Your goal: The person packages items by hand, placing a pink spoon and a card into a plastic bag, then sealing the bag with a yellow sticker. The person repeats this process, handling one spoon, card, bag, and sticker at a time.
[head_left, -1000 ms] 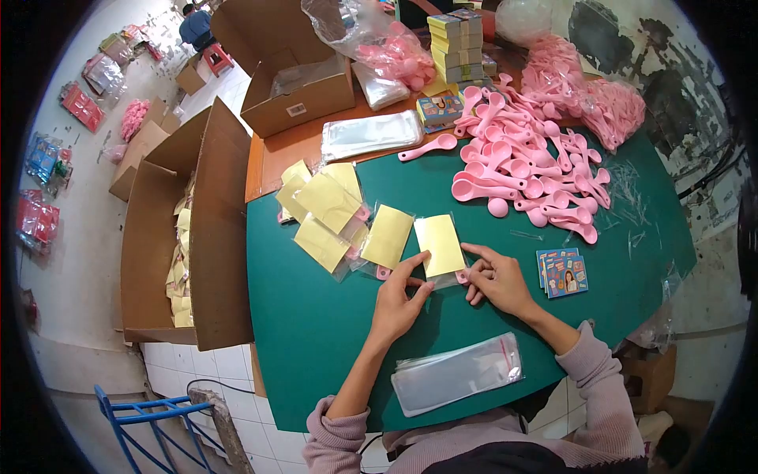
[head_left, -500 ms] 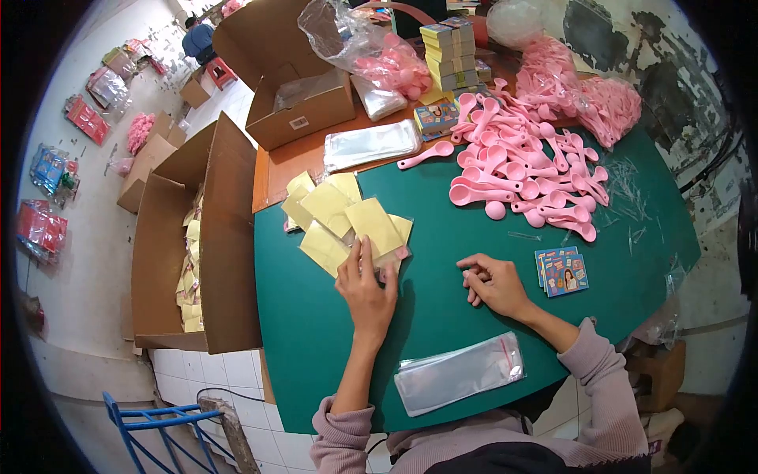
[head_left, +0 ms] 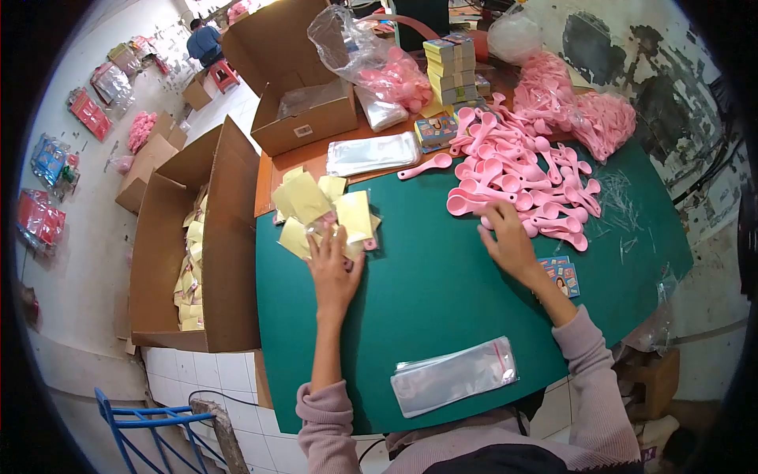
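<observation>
My left hand (head_left: 335,276) lies with fingers spread on the near side of a heap of clear packets with yellow cards (head_left: 353,215). Pink bits of spoon show inside some of these packets. My right hand (head_left: 512,243) is at the near edge of a large pile of pink measuring spoons (head_left: 513,170). Its thumb and fingers are apart, around a spoon bowl at the edge of the pile; whether they touch it is hard to make out. Blue printed cards (head_left: 562,276) lie partly hidden under my right forearm. Clear plastic sleeves (head_left: 454,378) rest near the front edge of the table.
A tall cardboard box (head_left: 178,316) holding yellow-card packets stands left of the green table (head_left: 426,292). Behind are an open carton (head_left: 304,126), more clear sleeves (head_left: 373,154), stacked card bundles (head_left: 450,67) and bagged spoons (head_left: 604,122). A person (head_left: 204,43) sits far back.
My left hand has moved left with the packets beneath it, which have shifted and spread. My right hand has moved forward from bare table to the spoon pile, its fingers opening.
</observation>
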Available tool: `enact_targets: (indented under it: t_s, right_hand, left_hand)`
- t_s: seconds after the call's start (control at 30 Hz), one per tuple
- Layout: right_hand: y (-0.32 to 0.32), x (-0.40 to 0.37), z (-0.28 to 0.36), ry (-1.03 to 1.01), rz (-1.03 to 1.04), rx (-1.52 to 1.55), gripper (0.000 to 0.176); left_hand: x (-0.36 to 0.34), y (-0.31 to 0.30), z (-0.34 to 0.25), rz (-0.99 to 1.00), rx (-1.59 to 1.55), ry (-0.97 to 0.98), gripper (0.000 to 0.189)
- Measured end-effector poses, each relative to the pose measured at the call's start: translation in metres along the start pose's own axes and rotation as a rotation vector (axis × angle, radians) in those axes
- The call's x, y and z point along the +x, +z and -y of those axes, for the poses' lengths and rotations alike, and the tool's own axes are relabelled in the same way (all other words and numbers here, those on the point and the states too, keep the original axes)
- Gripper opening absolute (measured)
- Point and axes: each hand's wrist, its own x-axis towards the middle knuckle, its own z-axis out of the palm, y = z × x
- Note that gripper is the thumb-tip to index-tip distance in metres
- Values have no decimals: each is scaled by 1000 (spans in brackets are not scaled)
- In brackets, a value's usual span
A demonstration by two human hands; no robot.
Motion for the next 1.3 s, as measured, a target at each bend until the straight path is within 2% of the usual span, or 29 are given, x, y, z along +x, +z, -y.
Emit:
enact_targets:
  t_s: [0.03,0.1,0.17,0.23,0.27,0.3,0.37,0.4,0.43,0.5,0.53,0.6,0.73,0.8,0.83,0.9,0.93,1.0,1.03,1.13,1.3]
  right_hand:
    - [0,5,-8,4,4,-3,25]
    - [5,10,-20,78,54,-229,29]
    - [11,8,-25,80,42,-279,25]
    - [12,9,-33,42,29,-346,21]
    - [11,9,-32,38,10,-319,17]
    - [9,10,-32,46,15,-319,17]
    - [4,11,-31,67,46,-278,16]
    - [3,12,-30,64,50,-255,14]
    - [3,12,-30,62,56,-256,14]
    - [4,13,-26,59,66,-208,11]
    - [4,13,-23,58,76,-208,11]
    - [0,17,-13,25,22,1,9]
    - [-16,19,8,-38,-21,112,12]
    - [-34,11,29,61,52,293,13]
    - [-42,5,38,56,55,294,13]
    - [-52,-15,54,381,-39,584,21]
    - [-55,-24,61,379,-37,582,21]
    - [-59,-43,70,500,-160,637,24]
    - [-60,-50,74,504,-161,629,24]
    - [-54,-65,80,519,-248,656,30]
    - [-46,-74,97,529,-318,708,34]
  left_hand:
    - [3,-2,3,4,-4,-1,58]
    - [6,-11,6,25,86,-80,57]
    - [-1,-16,-4,38,180,-121,56]
    - [-7,-25,-26,-96,204,-37,51]
    - [-14,-31,-41,-135,-4,74,41]
    - [-23,-36,-60,-4,-263,169,29]
    - [-52,-41,-101,511,-539,219,31]
    - [-65,-42,-118,685,-563,236,35]
    - [-77,-37,-128,709,-546,287,35]
    - [-83,-30,-136,602,-431,451,29]
    - [-83,-29,-136,603,-437,442,29]
    - [-76,-28,-133,820,-625,322,22]
    - [-71,-28,-119,861,-798,285,16]
    - [-68,-31,-114,960,-954,76,13]
    - [-68,-31,-111,954,-955,74,13]
    - [-70,-28,-104,897,-1165,48,13]
    - [-71,-25,-100,894,-1168,47,13]
    - [-71,-20,-96,924,-1493,-232,15]
    - [-70,-21,-95,930,-1500,-230,15]
    - [-64,-28,-101,940,-1526,-434,20]
    - [-63,-28,-100,915,-1394,-406,25]
